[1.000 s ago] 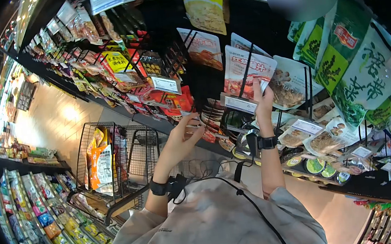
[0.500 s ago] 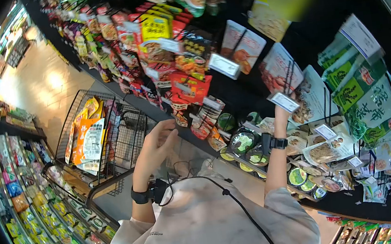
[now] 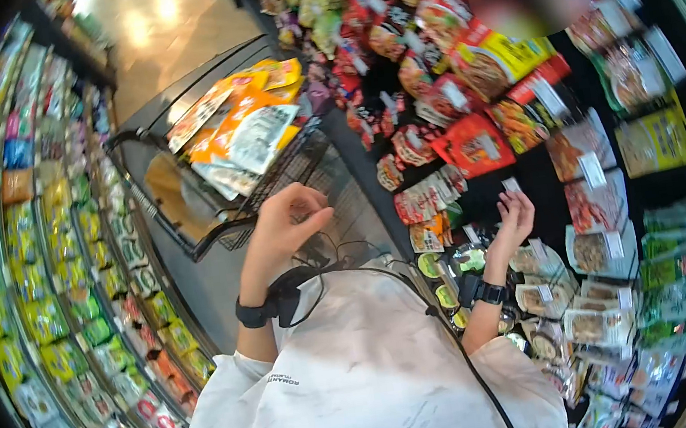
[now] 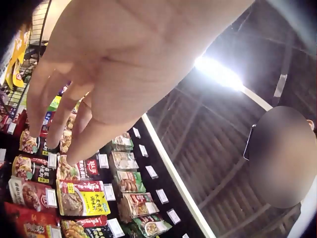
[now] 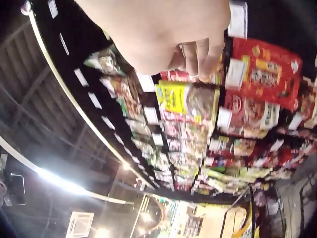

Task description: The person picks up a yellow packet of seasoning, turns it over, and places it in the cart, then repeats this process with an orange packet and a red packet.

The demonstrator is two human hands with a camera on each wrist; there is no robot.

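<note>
In the head view my left hand (image 3: 290,221) is in front of my chest, beside the near side of a wire shopping cart (image 3: 295,168). Its fingers curl loosely around nothing. The cart carries orange and white food packets (image 3: 250,131). My right hand (image 3: 513,222) hangs in front of the shelf rack, fingers loosely bent and nothing in them. Nearest to it are a red pouch (image 3: 474,145) and red-and-white pouches (image 3: 597,202) on hooks. The right wrist view puts a yellow seasoning packet (image 5: 188,101) behind the right hand's fingers.
Hooked pouches with price tags (image 3: 593,171) fill the black rack on the right. Round green-lidded tubs (image 3: 470,258) stand low near my right wrist. Along the left runs another shelf of yellow and green packets (image 3: 45,318). Tiled floor (image 3: 170,20) stretches beyond the cart.
My right hand has come away from the red-and-white pouch on its hook and is empty. The view has turned left, so the cart appears closer to the middle and the rack further right.
</note>
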